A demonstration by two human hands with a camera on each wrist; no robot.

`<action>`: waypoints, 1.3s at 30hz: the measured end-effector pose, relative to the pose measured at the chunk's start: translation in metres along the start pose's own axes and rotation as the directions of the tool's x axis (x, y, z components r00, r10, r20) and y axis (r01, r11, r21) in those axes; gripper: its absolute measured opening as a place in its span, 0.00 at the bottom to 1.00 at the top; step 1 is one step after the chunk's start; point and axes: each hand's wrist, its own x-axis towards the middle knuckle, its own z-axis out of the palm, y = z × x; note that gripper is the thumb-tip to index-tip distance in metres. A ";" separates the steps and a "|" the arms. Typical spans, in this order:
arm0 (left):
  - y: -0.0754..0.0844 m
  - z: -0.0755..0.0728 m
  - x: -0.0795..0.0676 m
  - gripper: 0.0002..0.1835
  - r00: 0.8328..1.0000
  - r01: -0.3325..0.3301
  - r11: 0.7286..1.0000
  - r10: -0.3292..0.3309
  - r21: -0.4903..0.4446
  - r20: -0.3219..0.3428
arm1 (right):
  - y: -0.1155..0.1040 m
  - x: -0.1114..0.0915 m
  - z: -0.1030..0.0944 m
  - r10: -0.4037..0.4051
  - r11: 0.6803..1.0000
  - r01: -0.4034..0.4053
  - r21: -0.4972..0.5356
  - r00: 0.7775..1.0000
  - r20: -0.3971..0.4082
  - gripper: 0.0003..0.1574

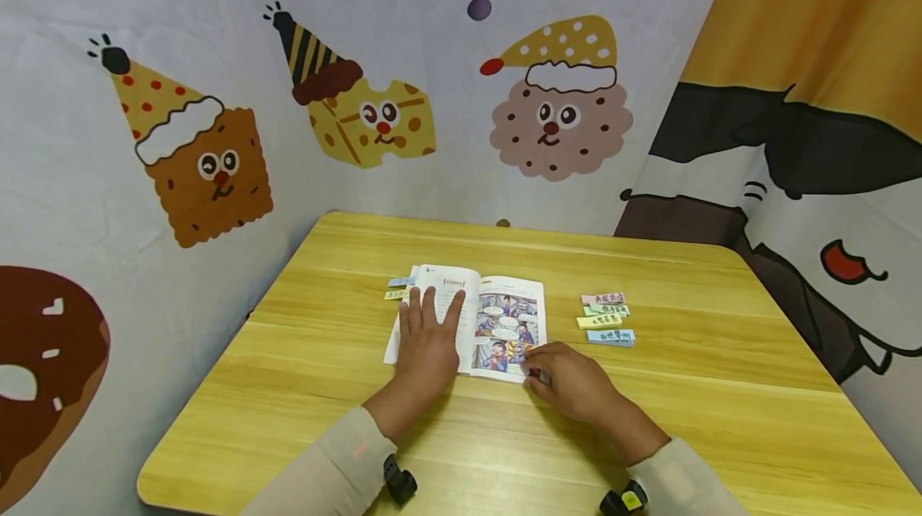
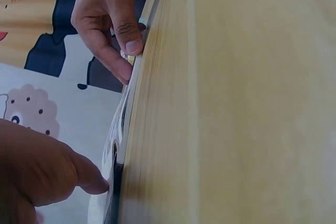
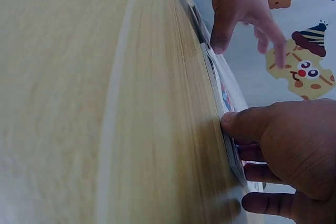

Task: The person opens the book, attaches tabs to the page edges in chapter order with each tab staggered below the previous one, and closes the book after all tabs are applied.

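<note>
An open book (image 1: 497, 288) lies on the wooden table, with comic panels on its right page and mostly text on its left. My left hand (image 1: 430, 340) rests on the left page, fingers spread and pointing away from me. At the lower right corner of the book, my right hand (image 1: 572, 380) holds the page edge between thumb and curled fingers. In the right wrist view, the right thumb (image 3: 236, 121) touches the book's edge; how many pages are gripped cannot be told. A blue tab (image 1: 401, 282) and a yellow tab (image 1: 395, 294) stick out from the book's left side.
Right of the book lie several lettered strips: pink (image 1: 603, 299), green (image 1: 608, 311), yellow (image 1: 599, 323) and blue (image 1: 611, 338). A cartoon-printed cloth (image 1: 446, 204) hangs behind the table (image 1: 720, 324). Each wrist wears a dark strap with a small device (image 1: 399, 482).
</note>
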 end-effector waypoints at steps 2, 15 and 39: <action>0.001 0.000 -0.001 0.39 0.998 -0.059 0.998 0.060 -0.023 0.023 | 0.000 0.000 0.000 0.002 1.000 -0.002 -0.004 1.000 -0.001 0.15; 0.009 -0.004 -0.010 0.15 0.945 -0.205 0.964 0.241 -0.171 0.222 | 0.000 -0.001 0.000 0.014 1.000 -0.014 -0.003 1.000 0.004 0.15; 0.010 -0.006 -0.010 0.20 0.922 -0.240 0.962 0.268 -0.132 0.278 | 0.002 0.000 -0.003 -0.035 0.999 0.034 -0.041 0.999 -0.024 0.11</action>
